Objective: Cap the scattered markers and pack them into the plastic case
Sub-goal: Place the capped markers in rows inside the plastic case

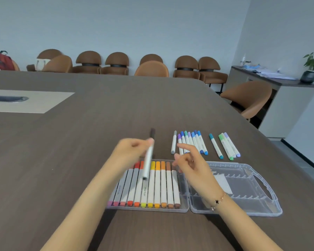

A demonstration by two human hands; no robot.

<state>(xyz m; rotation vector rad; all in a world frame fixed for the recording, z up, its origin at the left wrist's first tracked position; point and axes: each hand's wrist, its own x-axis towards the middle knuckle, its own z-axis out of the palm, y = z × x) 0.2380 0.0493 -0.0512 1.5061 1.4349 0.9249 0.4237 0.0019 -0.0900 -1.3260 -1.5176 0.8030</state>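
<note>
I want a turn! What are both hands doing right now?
Left hand: grips a dark-capped marker.
Right hand: open, holding nothing.

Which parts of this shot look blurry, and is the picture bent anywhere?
Head view: the left hand and the marker it holds are smeared by motion; the markers in the case stay fairly sharp; the wide lens bows the table edge and the far wall.

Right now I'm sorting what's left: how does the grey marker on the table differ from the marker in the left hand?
The grey marker lies flat on the table, untouched; the dark-capped marker is held tilted above the case by the left hand. Both have pale barrels.
</note>
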